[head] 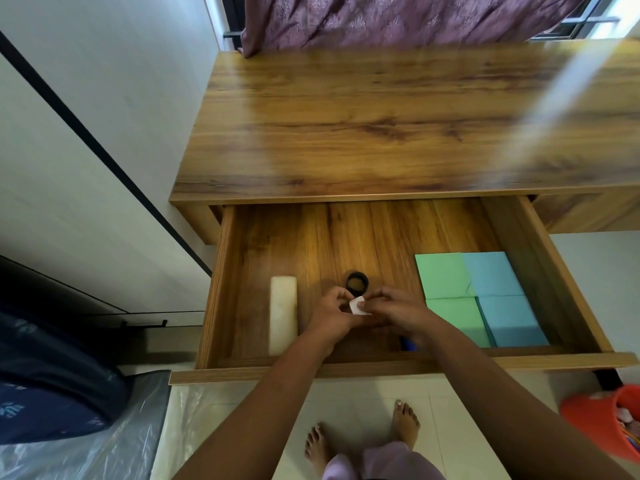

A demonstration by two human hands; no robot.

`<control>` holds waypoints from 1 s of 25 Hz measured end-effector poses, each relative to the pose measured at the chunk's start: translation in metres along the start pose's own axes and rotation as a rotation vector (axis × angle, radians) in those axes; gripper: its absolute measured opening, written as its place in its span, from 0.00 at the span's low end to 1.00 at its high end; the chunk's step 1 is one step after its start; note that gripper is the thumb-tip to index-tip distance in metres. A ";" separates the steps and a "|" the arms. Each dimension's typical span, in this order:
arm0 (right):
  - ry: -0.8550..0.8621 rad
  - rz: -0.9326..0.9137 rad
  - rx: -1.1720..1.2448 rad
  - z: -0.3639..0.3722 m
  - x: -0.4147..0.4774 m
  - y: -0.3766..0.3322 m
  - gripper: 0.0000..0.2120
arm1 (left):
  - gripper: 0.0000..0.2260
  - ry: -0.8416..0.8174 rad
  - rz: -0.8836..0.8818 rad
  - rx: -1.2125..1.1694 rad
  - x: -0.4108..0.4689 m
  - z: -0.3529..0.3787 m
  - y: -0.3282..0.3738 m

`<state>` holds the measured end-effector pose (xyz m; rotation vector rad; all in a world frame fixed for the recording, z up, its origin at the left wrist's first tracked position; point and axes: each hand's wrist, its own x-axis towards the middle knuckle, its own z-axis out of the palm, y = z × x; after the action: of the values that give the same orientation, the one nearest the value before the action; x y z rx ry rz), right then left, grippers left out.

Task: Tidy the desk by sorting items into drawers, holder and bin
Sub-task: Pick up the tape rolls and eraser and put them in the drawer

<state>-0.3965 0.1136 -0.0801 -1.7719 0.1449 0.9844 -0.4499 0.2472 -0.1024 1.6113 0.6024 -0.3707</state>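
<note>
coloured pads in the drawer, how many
4, on the right side of the drawer: back green pad, back blue pad, front green pad, front blue pad. Others may be hidden.

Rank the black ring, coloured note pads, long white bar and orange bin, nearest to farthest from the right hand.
1. Black ring, just behind the right hand, which pinches a small white piece.
2. Coloured note pads, drawer's right side.
3. Long white bar, drawer's left side.
4. Orange bin, on the floor, far right.
</note>
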 end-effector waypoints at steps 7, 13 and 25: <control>0.146 -0.267 -0.748 0.011 0.007 0.017 0.15 | 0.15 -0.049 -0.019 0.357 0.003 -0.007 -0.007; 0.074 -0.304 -0.878 0.014 0.009 0.018 0.15 | 0.16 -0.091 -0.001 0.463 0.000 -0.013 -0.010; 0.038 -0.310 -0.874 0.013 0.001 0.015 0.14 | 0.09 -0.039 0.070 0.600 0.002 -0.011 -0.011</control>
<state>-0.4109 0.1184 -0.0935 -2.4948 -0.6102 0.8337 -0.4556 0.2585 -0.1115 2.1847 0.4210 -0.5648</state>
